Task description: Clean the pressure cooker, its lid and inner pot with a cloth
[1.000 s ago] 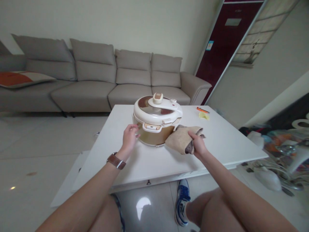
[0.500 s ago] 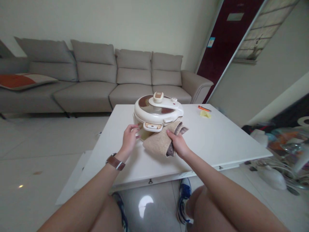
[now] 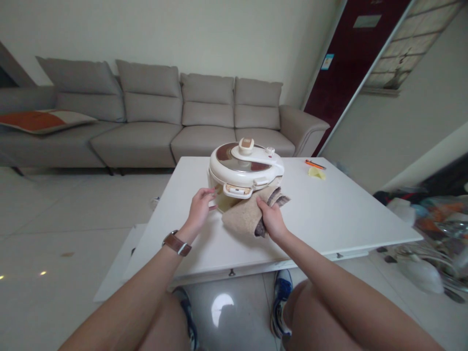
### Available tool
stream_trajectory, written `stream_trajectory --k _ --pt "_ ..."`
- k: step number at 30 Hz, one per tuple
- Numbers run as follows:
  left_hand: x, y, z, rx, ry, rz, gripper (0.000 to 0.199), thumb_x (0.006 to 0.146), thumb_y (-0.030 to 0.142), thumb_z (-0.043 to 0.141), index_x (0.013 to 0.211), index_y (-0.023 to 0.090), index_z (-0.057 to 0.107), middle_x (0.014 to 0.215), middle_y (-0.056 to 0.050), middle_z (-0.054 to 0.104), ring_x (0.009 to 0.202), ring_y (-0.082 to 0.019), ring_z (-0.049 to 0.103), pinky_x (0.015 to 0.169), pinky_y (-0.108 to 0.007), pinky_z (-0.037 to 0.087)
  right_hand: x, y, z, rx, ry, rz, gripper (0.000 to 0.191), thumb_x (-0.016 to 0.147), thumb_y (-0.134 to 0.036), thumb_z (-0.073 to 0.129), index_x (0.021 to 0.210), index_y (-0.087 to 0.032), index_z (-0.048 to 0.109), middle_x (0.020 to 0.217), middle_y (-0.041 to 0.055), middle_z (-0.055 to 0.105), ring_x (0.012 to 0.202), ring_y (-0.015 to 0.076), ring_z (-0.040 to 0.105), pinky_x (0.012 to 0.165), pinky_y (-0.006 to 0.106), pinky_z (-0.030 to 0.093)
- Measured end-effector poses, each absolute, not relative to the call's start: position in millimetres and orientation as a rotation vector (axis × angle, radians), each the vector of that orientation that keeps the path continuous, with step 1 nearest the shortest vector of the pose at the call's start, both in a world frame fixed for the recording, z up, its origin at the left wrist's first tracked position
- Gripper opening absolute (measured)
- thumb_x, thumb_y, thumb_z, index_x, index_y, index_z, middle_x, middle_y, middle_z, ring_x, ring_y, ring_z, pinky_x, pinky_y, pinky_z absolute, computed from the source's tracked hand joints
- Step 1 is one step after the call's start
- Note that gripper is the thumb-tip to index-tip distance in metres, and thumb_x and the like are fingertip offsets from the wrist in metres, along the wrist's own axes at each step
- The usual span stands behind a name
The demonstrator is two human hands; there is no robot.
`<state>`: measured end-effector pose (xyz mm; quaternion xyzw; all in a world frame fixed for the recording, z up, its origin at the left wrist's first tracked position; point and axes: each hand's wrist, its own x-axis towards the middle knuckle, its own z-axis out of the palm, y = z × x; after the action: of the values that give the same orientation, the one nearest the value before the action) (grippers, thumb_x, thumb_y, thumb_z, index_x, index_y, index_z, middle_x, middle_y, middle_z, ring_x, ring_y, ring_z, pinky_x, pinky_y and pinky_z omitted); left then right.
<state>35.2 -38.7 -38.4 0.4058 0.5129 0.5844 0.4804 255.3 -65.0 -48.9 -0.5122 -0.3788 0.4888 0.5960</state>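
A white electric pressure cooker [image 3: 245,165] with a brown and silver lid stands on the white table [image 3: 329,209]. My right hand [image 3: 271,217] grips a folded beige cloth [image 3: 239,214] with a dark grey underside, thumb on top, against the cooker's front right. At the cooker's left front side is my left hand [image 3: 202,207], its fingers apart and reaching toward the body, with nothing held. Whether those fingertips touch the cooker cannot be made out. The cloth covers part of the cooker's lower front.
An orange cutter [image 3: 315,165] and a yellow cloth piece [image 3: 316,173] lie at the table's back right. Behind the table stands a grey sofa [image 3: 204,141]. Bags and other clutter [image 3: 435,219] are on the floor at right.
The whole view has shifted slightly, so things appear a little further right. Both hands and the cloth keep nearly the same place against the cooker.
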Motion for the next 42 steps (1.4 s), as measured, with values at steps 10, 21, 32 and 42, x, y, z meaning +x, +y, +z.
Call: stream_trajectory --k 10,21,32,42 --pt "22.1 -30.7 -42.9 0.986 1.312 1.51 0.018 0.068 0.031 0.066 0.082 0.021 0.066 0.123 -0.008 0.069 0.114 -0.026 0.064 0.079 -0.034 0.056 201.3 -63.1 -97.9 -1.254 -0.957 1.337 0.029 0.084 -0.044 0.071 0.102 -0.021 0.072 0.111 0.0095 0.08 0.112 0.0275 0.073 0.103 0.041 0.054" --pt "26.3 -31.7 -41.0 0.992 1.275 1.498 0.017 0.069 0.032 0.066 0.081 0.021 0.064 0.119 -0.008 0.069 0.107 -0.024 0.065 0.079 -0.035 0.057 237.3 -71.5 -87.5 -1.266 -0.784 1.412 0.022 0.086 -0.03 0.067 0.107 -0.021 0.068 0.105 0.0076 0.08 0.101 0.025 0.076 0.1 0.038 0.057" --pt "34.5 -33.5 -38.3 0.985 1.258 1.486 0.018 0.066 0.031 0.068 0.081 0.02 0.066 0.112 -0.007 0.071 0.102 -0.024 0.065 0.076 -0.034 0.058 302.5 -60.0 -53.5 -1.42 -0.557 1.307 0.01 0.089 -0.024 0.063 0.099 -0.021 0.066 0.086 0.0069 0.078 0.08 0.0234 0.078 0.079 0.036 0.065" --pt "37.9 -33.7 -36.3 0.989 1.247 1.473 0.021 0.065 0.032 0.069 0.083 0.02 0.066 0.111 -0.007 0.07 0.103 -0.024 0.065 0.076 -0.034 0.058 277.4 -74.7 -19.1 -1.135 -0.615 1.295 0.021 0.088 -0.024 0.067 0.109 -0.022 0.07 0.1 0.0052 0.081 0.099 0.0245 0.077 0.094 0.037 0.063"
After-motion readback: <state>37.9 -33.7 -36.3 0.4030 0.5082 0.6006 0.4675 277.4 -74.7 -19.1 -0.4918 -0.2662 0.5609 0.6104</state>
